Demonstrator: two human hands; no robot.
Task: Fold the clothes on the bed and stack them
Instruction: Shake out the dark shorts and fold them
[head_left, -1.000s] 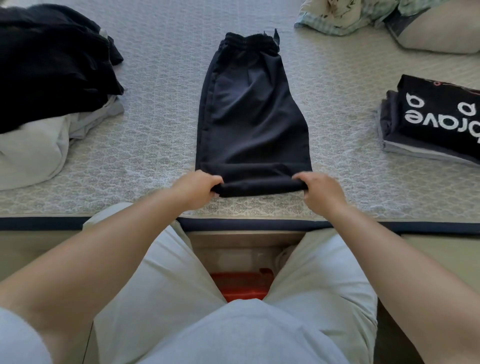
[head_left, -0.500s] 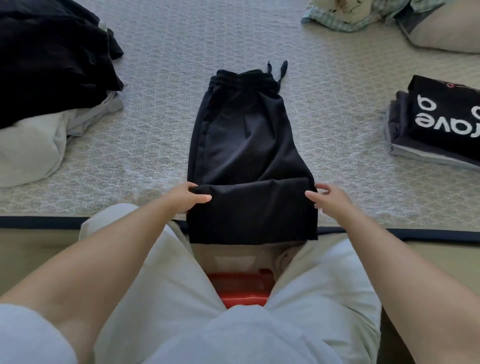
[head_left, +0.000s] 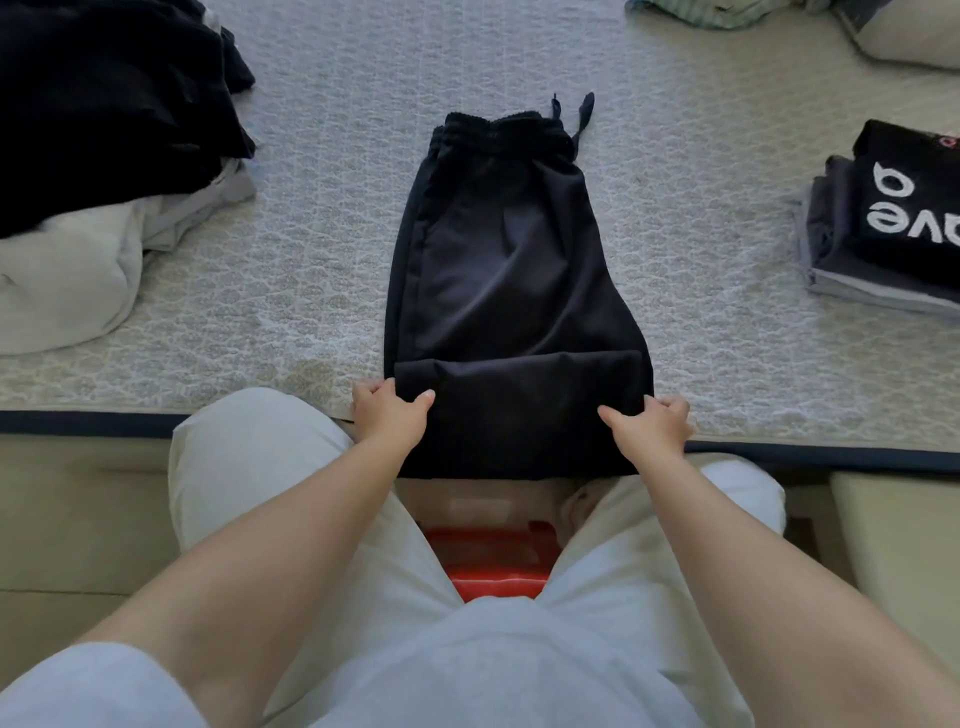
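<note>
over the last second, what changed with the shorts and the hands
The dark shorts slid toward the person; their hem end now hangs over the bed edge. The left hand and right hand, which gripped the hem corners, now hold the shorts' sides higher up, at a crosswise crease. The folded stack and loose pile stayed.

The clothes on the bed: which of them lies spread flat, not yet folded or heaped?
The dark shorts between both hands; the others are a heap and a folded stack.

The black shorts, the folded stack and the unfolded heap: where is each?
black shorts (head_left: 509, 270), head view, middle of the flat fabric.
folded stack (head_left: 904, 208), head view, top black shirt.
unfolded heap (head_left: 104, 114), head view, dark garment on top.
</note>
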